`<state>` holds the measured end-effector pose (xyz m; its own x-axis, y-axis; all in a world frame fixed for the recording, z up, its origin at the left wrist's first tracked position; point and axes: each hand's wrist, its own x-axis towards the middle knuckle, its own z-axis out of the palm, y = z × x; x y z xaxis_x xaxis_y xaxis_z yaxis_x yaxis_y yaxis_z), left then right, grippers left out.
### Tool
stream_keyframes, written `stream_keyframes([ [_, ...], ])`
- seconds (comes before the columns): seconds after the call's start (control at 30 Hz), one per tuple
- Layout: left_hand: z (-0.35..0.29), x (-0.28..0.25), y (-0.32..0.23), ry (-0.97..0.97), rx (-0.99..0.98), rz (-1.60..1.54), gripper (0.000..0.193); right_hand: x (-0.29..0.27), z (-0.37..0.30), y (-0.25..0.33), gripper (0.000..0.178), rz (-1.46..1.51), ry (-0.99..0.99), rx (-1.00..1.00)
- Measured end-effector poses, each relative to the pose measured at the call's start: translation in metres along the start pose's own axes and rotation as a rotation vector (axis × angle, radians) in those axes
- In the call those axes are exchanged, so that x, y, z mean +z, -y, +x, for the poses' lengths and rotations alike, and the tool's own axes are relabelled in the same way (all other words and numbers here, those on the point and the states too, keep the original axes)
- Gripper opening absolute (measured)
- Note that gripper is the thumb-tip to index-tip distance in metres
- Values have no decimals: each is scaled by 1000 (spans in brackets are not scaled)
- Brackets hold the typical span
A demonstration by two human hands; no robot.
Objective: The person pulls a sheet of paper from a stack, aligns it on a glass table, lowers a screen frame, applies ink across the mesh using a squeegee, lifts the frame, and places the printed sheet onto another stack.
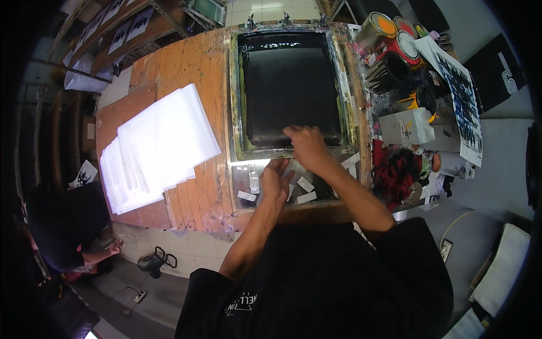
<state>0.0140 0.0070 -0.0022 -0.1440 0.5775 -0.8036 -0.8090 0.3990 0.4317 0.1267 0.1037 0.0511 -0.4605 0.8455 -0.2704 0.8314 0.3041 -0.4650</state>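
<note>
A screen-printing frame (234, 113) lies on the table in front of me, its mesh (288, 85) covered in black ink. Across its near end runs a dark band (265, 137), perhaps a squeegee; the black ink makes this hard to tell. My right hand (307, 147) is closed over that band, index finger bent toward the mesh; what lies under its fingers is hidden. Just below, my left hand (275, 176) grips the frame's near edge, fingertips partly out of sight. Around it, several small pale strips (305, 184) lie on the dark surface.
A fanned stack of white sheets (164, 141) covers the table's left part. At right stand paint cans (377, 28), a white jug (403, 127) and red-black rags (389, 175). Clamps (287, 21) line the frame's far edge. Another person (65, 231) works at far left near a fan (151, 263).
</note>
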Motion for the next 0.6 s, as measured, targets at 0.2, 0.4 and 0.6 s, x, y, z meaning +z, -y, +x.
stream_keyframes([
  [0.2, 2, -11, 2, 36, 7, -18, 16, 22, -31, 6, 45, -90, -148, -55],
  [0.4, -1, -3, 2, 62, 14, -52, 38, 44, -12, -5, 51, -121, -310, -91],
  [0.6, -9, 0, -3, 36, -24, 31, 39, 34, 61, -28, 55, -198, -444, -98],
])
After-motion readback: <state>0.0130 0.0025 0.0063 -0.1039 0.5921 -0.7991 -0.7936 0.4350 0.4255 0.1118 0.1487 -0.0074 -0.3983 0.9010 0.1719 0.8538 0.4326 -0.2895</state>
